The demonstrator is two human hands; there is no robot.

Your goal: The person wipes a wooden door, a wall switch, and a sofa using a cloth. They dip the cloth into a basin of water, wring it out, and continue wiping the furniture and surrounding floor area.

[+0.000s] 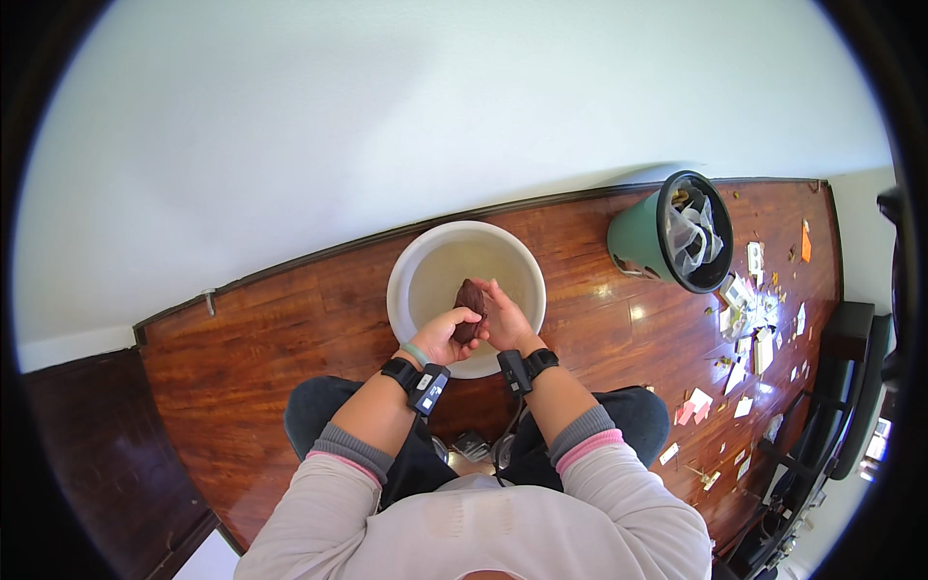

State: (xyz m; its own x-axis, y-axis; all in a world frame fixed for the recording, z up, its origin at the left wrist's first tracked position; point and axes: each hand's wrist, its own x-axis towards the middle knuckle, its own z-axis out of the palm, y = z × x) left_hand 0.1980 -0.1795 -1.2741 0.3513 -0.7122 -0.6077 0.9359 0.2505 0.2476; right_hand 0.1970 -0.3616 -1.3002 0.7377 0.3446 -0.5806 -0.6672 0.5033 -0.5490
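My left hand holds a dark reddish-brown oblong thing with a tapered far end and lengthwise ridges. Whether it is a root vegetable or a folded cloth, I cannot tell. Its thumb lies across the top and its fingertips curl round the near right side. Beside the thing, on its right, is my right hand, fingers extended and apart; any contact is partly hidden. Both hands are above a round white basin containing cloudy, pale liquid. The basin stands on the floor in front of my knees.
A green bin with a black rim stands right of the basin, with a plastic bag inside. Paper scraps and other litter cover the wooden floor at right. A white wall rises behind; black furniture stands far right.
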